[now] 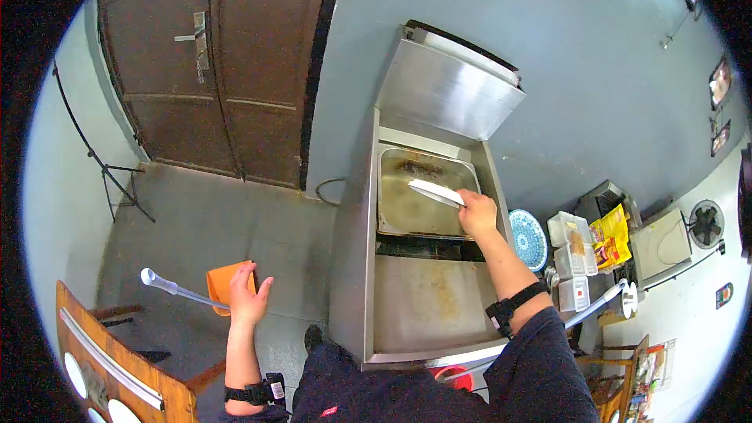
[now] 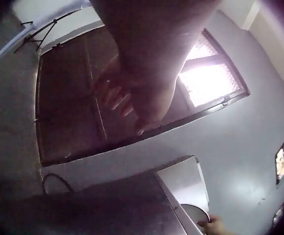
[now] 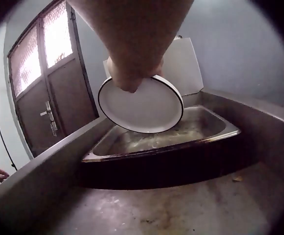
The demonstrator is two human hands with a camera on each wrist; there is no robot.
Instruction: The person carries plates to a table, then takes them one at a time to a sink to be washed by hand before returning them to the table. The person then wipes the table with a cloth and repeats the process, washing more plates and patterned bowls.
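Note:
My right hand (image 1: 478, 214) grips the edge of a white plate (image 1: 435, 193) and holds it tilted above a metal basin (image 1: 423, 215) of cloudy liquid. The right wrist view shows the plate (image 3: 142, 105) with its dark rim, steeply tilted over the basin (image 3: 161, 142), my right hand (image 3: 134, 73) at its upper edge. My left hand (image 1: 248, 298) is off to the left in the air, fingers extended, holding nothing. In the left wrist view the left hand (image 2: 142, 100) hangs with loose fingers.
A raised metal lid (image 1: 450, 86) stands behind the basin. Right of the metal unit are a blue patterned basket (image 1: 528, 240), plastic containers (image 1: 574, 258) and yellow packets (image 1: 612, 236). An orange object (image 1: 227, 282) is beyond my left hand; a wooden table (image 1: 117, 352) holds plates at lower left.

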